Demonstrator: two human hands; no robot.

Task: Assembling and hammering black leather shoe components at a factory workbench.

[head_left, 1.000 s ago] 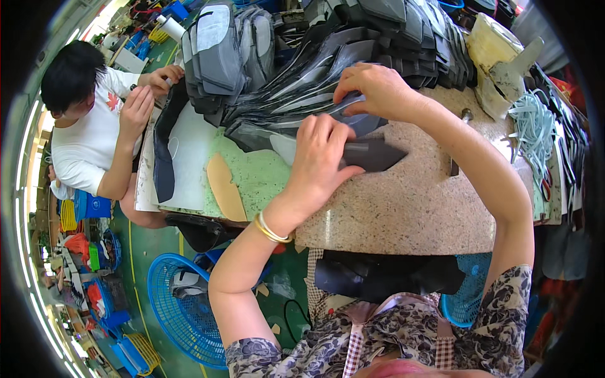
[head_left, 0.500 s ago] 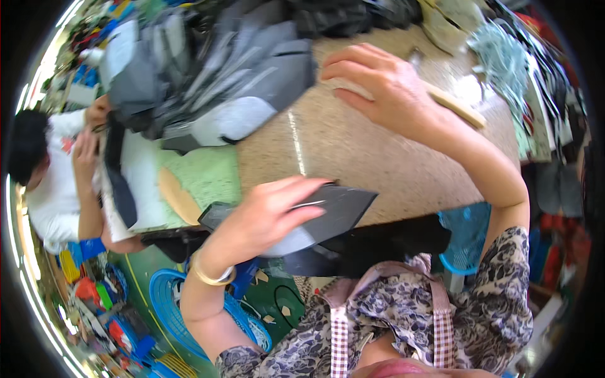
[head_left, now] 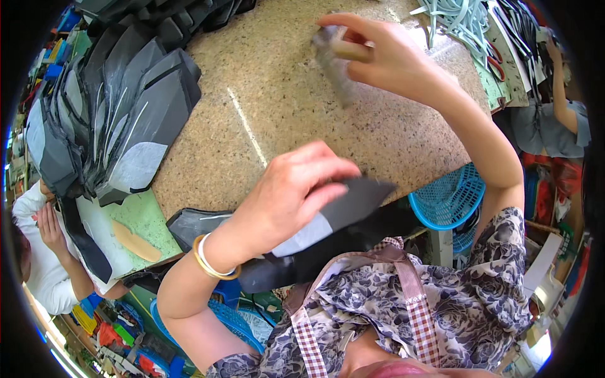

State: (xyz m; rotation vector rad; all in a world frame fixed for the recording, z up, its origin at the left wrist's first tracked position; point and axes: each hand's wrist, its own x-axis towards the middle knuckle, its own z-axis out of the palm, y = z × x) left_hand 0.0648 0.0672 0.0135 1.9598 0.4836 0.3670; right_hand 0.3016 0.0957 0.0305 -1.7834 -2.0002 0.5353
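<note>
Low over the near edge of the tabletop [head_left: 302, 120], the left hand [head_left: 283, 189] lies across a dark grey panel [head_left: 365, 198] with a pale grey patch [head_left: 309, 234]. Thumb and forefinger stand apart above the panel; whether the other fingers grip it from beneath cannot be told. The panel's pointed end reaches past the fingertips to the right. Another stretch of dark grey material [head_left: 192, 225] shows left of the wrist, and it is unclear whether it belongs to the same panel. Two bangles [head_left: 200, 252] ring that wrist.

Farther up, the right hand [head_left: 394, 57] curls its fingers and thumb around the tan part of a tool [head_left: 351, 51], held over the stone-patterned surface; its grey portion is too blurred to make out.

On the left, similar grey and black pieces [head_left: 120, 107] lie fanned in an overlapping heap, some with light patches. Below them, a tan piece [head_left: 135, 242] rests near a long black strip [head_left: 85, 242]. At upper right are a tangle of pale blue straps [head_left: 460, 25] and red-handled scissors [head_left: 496, 63]. A blue basket [head_left: 450, 195] stands beneath the right edge, and a co-worker in white [head_left: 47, 277] sits at far left.
</note>
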